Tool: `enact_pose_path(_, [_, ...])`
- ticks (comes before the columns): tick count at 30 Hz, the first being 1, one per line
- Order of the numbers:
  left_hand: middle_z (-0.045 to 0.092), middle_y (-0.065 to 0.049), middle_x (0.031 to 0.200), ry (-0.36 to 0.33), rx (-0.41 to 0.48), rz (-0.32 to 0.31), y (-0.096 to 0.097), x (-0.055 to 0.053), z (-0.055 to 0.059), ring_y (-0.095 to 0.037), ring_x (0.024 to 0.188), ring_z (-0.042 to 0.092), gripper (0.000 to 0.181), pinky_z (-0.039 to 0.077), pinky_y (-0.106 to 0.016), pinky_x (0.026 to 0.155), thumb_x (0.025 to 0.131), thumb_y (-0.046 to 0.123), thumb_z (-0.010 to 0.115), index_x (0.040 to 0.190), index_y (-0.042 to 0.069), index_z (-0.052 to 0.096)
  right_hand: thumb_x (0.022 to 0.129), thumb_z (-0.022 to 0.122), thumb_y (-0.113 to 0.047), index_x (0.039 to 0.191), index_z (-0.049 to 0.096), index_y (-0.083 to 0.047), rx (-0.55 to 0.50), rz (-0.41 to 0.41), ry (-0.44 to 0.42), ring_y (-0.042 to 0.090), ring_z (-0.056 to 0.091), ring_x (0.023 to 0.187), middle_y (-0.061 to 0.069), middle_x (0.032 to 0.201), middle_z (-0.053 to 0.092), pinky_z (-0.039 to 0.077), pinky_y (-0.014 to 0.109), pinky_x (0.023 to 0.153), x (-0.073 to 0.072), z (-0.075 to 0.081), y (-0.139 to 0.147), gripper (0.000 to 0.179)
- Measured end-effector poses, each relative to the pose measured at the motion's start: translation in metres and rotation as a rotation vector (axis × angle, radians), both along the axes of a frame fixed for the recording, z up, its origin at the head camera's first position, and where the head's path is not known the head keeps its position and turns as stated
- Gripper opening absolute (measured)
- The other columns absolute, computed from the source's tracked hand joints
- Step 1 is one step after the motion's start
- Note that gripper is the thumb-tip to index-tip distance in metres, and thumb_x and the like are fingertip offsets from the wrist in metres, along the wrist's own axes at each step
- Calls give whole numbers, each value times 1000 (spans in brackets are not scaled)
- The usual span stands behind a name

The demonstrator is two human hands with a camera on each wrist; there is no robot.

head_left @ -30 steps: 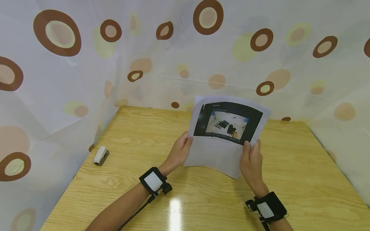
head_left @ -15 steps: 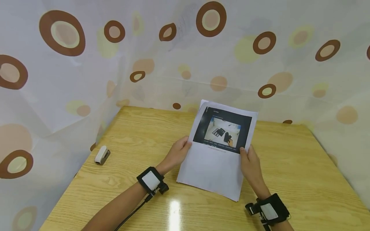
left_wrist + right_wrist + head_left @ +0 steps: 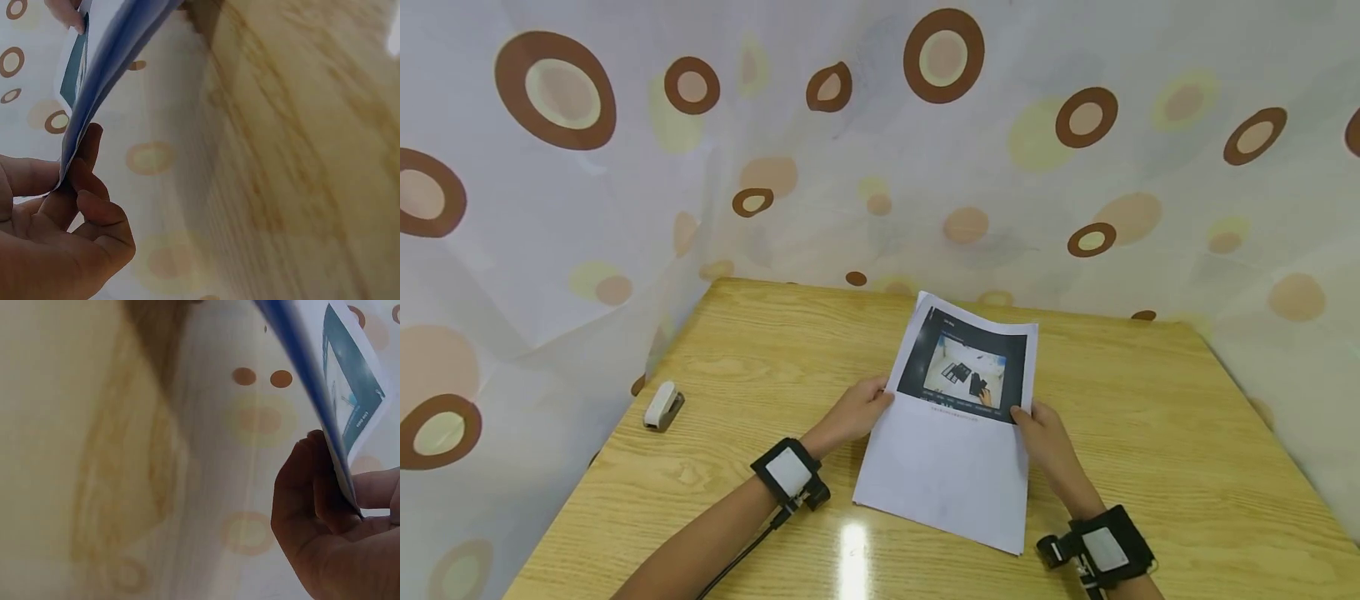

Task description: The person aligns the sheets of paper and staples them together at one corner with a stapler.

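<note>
Both hands hold a small stack of white paper sheets (image 3: 943, 475) by its side edges, above the table. The top sheet carries a dark printed picture on its upper half. My left hand (image 3: 852, 414) pinches the left edge, thumb in front and fingers behind. At the right edge, my right hand (image 3: 1051, 442) grips the same way. In the left wrist view the left hand (image 3: 69, 219) has its fingers curled behind the paper (image 3: 103, 75). The right wrist view has the right hand (image 3: 337, 531) pinching the paper's edge. How many sheets there are cannot be told.
A white and grey stapler (image 3: 664, 406) lies near the left edge of the wooden table (image 3: 737, 358). A sheet with brown and yellow circles (image 3: 820, 158) hangs behind and at both sides. Straps with cameras (image 3: 790, 472) sit on the wrists, a cable running from the left.
The stack has come down and toward me, and its bowed sheets have flattened and lined up more evenly. Both hands have lowered with it, keeping their hold; the right has moved slightly inward.
</note>
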State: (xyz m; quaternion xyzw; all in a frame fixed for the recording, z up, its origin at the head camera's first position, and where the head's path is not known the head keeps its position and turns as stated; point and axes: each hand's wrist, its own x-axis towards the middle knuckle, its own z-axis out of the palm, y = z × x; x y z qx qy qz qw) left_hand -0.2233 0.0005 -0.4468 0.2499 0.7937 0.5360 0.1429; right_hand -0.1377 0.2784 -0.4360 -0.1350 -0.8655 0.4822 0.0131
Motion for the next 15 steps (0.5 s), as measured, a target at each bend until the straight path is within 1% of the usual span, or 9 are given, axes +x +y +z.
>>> enact_pose_path(1, [57,-4,84,-5,-12,-4,0,0,-1,-12,65,50,29,42,-26,56,105,7,41,123,-4,62,107,38,-15,131,51,14,-8,7,-6,29,52,94,23,109,58,41,34,75,0,-1,0,39])
enact_pose_path(2, [55,-4,82,-4,-24,-8,-1,0,-2,-13,65,49,28,41,-26,56,105,6,41,121,-4,62,107,39,-14,133,50,15,-9,17,-12,29,54,95,23,112,60,43,34,77,0,-2,0,40])
enact_pose_path(4, [54,-4,80,1,-55,-11,-2,0,-4,-13,66,49,26,41,-26,57,104,5,43,118,-6,62,107,41,-14,132,50,16,-23,28,-42,29,57,95,25,112,62,46,34,76,2,-4,0,41])
enact_pose_path(6, [58,-5,85,-4,-82,-15,-2,0,-6,-14,71,52,26,43,-26,61,103,5,44,119,-7,62,107,41,-14,133,49,18,-41,46,-62,28,59,96,26,116,62,49,35,78,2,-6,1,42])
enact_pose_path(9, [59,-6,85,-38,-116,-29,-3,-1,-9,-14,69,51,29,41,-26,59,103,5,46,125,-8,60,106,41,-13,134,48,18,-69,67,-86,27,61,97,27,119,63,51,35,79,3,-9,2,42])
enact_pose_path(12, [61,-6,83,-63,-139,-45,-3,-1,-10,-14,66,51,30,40,-26,56,102,5,47,127,-8,59,106,43,-11,133,49,18,-69,89,-96,25,61,94,24,114,64,51,35,77,3,-13,3,41])
enact_pose_path(15, [62,-6,82,-53,-160,-58,-3,-1,-10,-13,64,51,31,40,-25,55,102,4,47,128,-7,60,104,45,-10,127,54,17,-52,113,-116,23,57,85,16,99,64,46,34,71,3,-15,4,37])
